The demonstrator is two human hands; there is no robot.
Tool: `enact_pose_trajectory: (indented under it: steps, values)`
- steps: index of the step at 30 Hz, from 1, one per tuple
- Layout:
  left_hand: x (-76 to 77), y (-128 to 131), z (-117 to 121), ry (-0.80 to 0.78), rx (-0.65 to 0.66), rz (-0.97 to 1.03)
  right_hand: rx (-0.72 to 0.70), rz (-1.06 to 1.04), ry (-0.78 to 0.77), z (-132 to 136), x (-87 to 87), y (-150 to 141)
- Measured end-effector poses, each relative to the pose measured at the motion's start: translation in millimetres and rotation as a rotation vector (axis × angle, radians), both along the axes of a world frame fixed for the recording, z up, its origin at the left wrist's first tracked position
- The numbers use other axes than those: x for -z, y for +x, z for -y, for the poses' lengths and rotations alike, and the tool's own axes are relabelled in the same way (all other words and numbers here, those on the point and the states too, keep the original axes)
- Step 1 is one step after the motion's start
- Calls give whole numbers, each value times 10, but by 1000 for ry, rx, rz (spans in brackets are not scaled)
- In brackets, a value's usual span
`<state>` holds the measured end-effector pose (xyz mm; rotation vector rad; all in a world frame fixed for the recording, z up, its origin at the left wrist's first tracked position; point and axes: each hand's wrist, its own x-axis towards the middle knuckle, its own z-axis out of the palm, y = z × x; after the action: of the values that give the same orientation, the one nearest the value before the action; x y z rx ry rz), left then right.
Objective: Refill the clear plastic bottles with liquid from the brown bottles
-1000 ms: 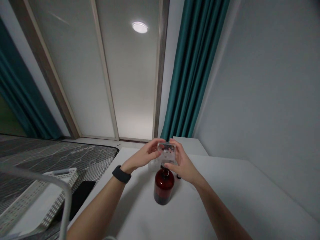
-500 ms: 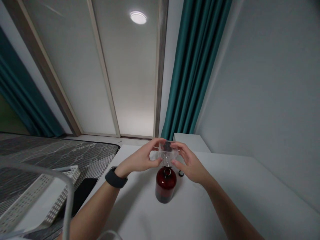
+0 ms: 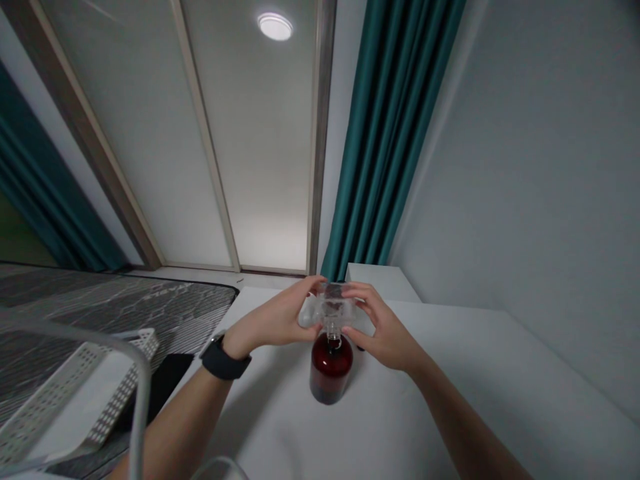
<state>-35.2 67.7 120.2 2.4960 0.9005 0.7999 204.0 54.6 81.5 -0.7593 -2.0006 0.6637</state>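
Observation:
A dark red bottle (image 3: 331, 367) with a narrow mouth stands upright on the white table (image 3: 380, 413). Above its mouth is a clear, square-sided bottle (image 3: 336, 310), upside down with its neck pointing downward; whether the two mouths touch I cannot tell. My left hand (image 3: 283, 317), wearing a black wristband (image 3: 225, 358), grips the clear bottle from the left between thumb and fingers. From the right, my right hand (image 3: 383, 327) holds it the same way, thumb low by the neck. A small black ring-like piece (image 3: 361, 348) lies partly hidden behind my right thumb.
Another clear object (image 3: 309, 311) is partly hidden behind my left hand. A white box-like surface (image 3: 385, 279) adjoins the table's far edge. On the left are a white perforated basket (image 3: 95, 393) and a curved grey tube (image 3: 143, 393). A wall (image 3: 540, 167) borders the right side.
The clear bottle has been tipped more upright, so its downward neck now shows above the red bottle. My right thumb has shifted away from the red bottle's mouth.

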Motion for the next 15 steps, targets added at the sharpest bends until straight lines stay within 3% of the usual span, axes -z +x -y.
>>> enact_pose_trajectory:
  steps: [15]
  values:
    - [-27, 11, 50, 129, -31, -58, 27, 48, 59, 63, -49, 27]
